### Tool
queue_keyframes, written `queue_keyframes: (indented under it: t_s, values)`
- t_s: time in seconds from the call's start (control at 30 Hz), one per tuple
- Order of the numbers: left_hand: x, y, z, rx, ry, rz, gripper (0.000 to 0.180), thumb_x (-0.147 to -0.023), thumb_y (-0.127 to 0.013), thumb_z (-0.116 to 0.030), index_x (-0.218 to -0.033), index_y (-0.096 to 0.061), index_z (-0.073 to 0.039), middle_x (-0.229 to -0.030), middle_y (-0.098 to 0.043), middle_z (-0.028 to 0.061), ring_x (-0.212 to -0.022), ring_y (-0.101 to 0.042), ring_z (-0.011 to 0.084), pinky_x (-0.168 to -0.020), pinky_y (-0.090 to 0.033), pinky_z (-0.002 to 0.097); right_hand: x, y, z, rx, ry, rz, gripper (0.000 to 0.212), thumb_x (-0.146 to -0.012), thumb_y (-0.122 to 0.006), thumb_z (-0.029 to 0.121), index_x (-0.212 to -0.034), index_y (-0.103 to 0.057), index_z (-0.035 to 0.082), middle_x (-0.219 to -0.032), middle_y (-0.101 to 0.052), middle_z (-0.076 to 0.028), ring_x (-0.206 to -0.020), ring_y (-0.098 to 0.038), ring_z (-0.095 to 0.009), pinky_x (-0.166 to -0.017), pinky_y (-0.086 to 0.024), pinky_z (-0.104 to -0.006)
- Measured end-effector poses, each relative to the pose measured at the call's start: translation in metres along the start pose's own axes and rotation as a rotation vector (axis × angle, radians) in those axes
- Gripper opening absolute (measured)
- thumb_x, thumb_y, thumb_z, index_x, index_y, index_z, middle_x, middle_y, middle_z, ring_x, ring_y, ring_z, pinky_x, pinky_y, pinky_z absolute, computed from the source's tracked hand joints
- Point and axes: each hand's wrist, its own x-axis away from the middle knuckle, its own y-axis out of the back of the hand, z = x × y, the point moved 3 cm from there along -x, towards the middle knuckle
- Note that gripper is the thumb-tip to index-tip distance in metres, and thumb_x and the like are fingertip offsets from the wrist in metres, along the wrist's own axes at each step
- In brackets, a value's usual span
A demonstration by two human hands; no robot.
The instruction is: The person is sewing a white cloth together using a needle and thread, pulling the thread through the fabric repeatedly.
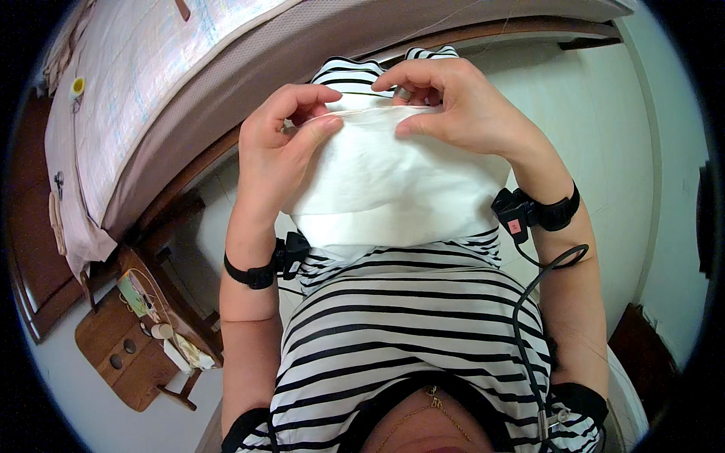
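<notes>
A piece of white cloth (pixel 393 181) lies draped over my lap, its far edge raised between my two hands. My left hand (pixel 283 132) has that edge between thumb and curled fingers, near its left end. Farther right, my right hand (pixel 453 106) holds the same edge, thumb on the near face and some fingers behind it. The right index finger is bent above the edge, and a ring (pixel 402 93) shows on this hand. Whether a small thing such as a needle sits in the fingers cannot be made out.
A bed (pixel 151 98) with a pale patterned sheet fills the far left; a yellow spool (pixel 78 88) lies on it. A wooden chair (pixel 113 351) holding small items stands at the lower left. A black cable (pixel 519 309) runs from my right wrist device (pixel 517 214).
</notes>
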Motion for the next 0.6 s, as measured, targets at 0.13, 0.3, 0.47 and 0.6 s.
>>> queue_keyframes:
  t_s: [0.13, 0.3, 0.47, 0.6]
  values:
    - [0.004, -0.001, -0.014, -0.177, -0.091, -0.012, 0.017, -0.075, -0.072, 0.001, -0.091, -0.069, -0.002, -0.081, -0.061, 0.0021, -0.075, -0.056, 0.0111, -0.07, -0.044, 0.0221, 0.01, 0.01, -0.001, 0.045, -0.038, 0.012, 0.031, -0.069, -0.07, 0.008, -0.099, -0.066, 0.005, -0.076, -0.065, -0.008, -0.07, -0.063, -0.02, -0.064, -0.049, -0.0312]
    - [0.007, -0.003, -0.025, -0.441, -0.304, -0.045, 0.011, -0.071, -0.073, -0.006, -0.079, -0.067, -0.004, -0.078, -0.061, 0.0066, -0.071, -0.057, 0.0206, -0.068, -0.045, 0.03, 0.024, 0.015, -0.002, 0.12, 0.032, -0.038, 0.028, -0.069, -0.067, 0.008, -0.096, -0.066, 0.005, -0.073, -0.062, -0.008, -0.067, -0.061, -0.022, -0.062, -0.047, -0.0327]
    - [0.01, -0.004, -0.029, -0.375, -0.313, -0.107, 0.01, -0.071, -0.074, -0.003, -0.076, -0.065, -0.003, -0.079, -0.062, 0.0057, -0.066, -0.056, 0.0145, -0.062, -0.043, 0.0251, 0.031, 0.019, -0.009, 0.242, 0.111, -0.064, 0.023, -0.068, -0.067, 0.01, -0.091, -0.065, 0.005, -0.07, -0.059, -0.008, -0.067, -0.059, -0.026, -0.062, -0.046, -0.0358]
    - [0.017, -0.008, -0.019, -0.154, -0.122, -0.073, 0.009, -0.076, -0.072, 0.0, -0.079, -0.065, -0.002, -0.083, -0.063, 0.0025, -0.063, -0.051, 0.0057, -0.058, -0.041, 0.0183, 0.035, 0.022, -0.015, 0.271, 0.144, -0.07, 0.017, -0.069, -0.067, 0.012, -0.083, -0.063, 0.005, -0.07, -0.058, -0.009, -0.069, -0.058, -0.027, -0.064, -0.046, -0.0375]
